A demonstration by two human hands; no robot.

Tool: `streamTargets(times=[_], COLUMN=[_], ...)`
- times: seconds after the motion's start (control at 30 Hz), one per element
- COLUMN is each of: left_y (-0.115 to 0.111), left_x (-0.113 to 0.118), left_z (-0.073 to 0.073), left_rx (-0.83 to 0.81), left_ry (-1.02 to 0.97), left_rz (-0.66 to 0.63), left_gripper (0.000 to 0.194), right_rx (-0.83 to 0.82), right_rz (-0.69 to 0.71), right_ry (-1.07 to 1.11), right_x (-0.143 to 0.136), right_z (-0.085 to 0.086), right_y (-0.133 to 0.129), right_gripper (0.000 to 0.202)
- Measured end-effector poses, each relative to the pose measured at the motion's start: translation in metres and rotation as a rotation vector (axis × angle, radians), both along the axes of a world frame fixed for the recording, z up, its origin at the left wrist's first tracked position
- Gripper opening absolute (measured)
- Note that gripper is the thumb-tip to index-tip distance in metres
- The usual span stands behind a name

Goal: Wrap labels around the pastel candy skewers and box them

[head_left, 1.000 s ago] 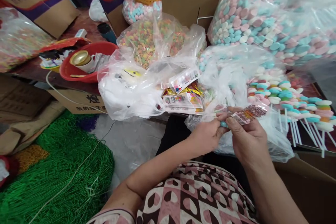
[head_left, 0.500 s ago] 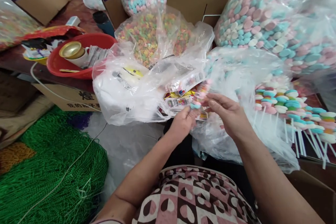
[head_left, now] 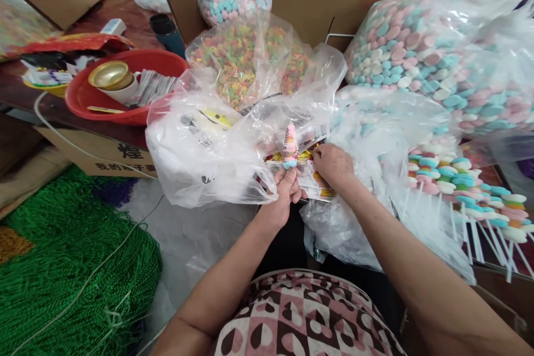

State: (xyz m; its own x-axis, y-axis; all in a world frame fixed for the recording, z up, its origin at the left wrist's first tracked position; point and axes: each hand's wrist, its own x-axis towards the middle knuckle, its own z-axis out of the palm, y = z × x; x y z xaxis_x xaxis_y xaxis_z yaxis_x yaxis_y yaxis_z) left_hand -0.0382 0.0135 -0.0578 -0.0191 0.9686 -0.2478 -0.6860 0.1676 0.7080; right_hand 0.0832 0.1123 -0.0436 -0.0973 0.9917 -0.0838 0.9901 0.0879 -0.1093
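Note:
A wrapped candy stack (head_left: 290, 147), pink on top and blue at its base, stands upright in my left hand (head_left: 283, 192), whose fingers pinch its lower end. My right hand (head_left: 334, 166) is just to the right, its fingers closed down at the yellow twist ties (head_left: 306, 154); whether it grips any of them is hidden. Under and between both hands lie printed packets (head_left: 316, 181). A clear plastic bag with white contents (head_left: 204, 161) is left of my left hand. Crumpled clear plastic (head_left: 367, 144) lies beside my right hand.
Marshmallow skewers (head_left: 467, 178) lie at the right, below a large marshmallow bag (head_left: 417, 50). A gummy candy bag (head_left: 246, 58) stands behind the hands. At left are a red basin (head_left: 79, 94) and green cords (head_left: 83, 267).
The candy stack has gone from tilted between both hands to upright in my left hand, a little further left. My right hand has moved left and down onto the twist ties.

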Motion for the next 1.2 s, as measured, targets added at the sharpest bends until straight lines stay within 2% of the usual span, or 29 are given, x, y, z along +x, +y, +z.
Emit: streamTargets(times=[0.33, 0.5, 0.73, 0.83, 0.93, 1.03, 1.1, 1.2], left_y=[-0.002, -0.002, -0.003, -0.005, -0.008, -0.012, -0.014, -0.017], left_x=[-0.001, -0.001, 0.002, 0.006, 0.013, 0.025, 0.032, 0.041], left_z=[0.004, 0.003, 0.006, 0.009, 0.015, 0.022, 0.024, 0.024], left_rx=[0.037, 0.046, 0.047, 0.042, 0.048, 0.059, 0.047, 0.027], left_ry=[-0.011, 0.015, 0.091, 0.139, 0.179, 0.239, 0.285, 0.356], left_rz=[-0.002, 0.003, 0.0, -0.007, -0.025, -0.082, -0.143, -0.203], left_gripper=[0.04, 0.041, 0.044, 0.043, 0.041, 0.035, 0.029, 0.023], right_rx=[-0.045, -0.021, 0.1, 0.197, 0.253, 0.202, 0.222, 0.306], right_rz=[0.127, 0.11, 0.049, -0.049, -0.159, -0.116, -0.037, 0.007], right_ry=[-0.074, -0.061, 0.032, 0.193, 0.54, 0.867, 0.874, 0.716], right_x=[0.002, 0.005, 0.033, 0.045, 0.052, 0.051, 0.048, 0.046], right_z=[0.009, 0.005, 0.012, 0.018, 0.027, 0.032, 0.032, 0.027], right_y=[-0.001, -0.002, -0.012, -0.027, -0.055, -0.088, -0.104, -0.115], right_gripper=[0.035, 0.035, 0.037, 0.032, 0.024, 0.024, 0.024, 0.023])
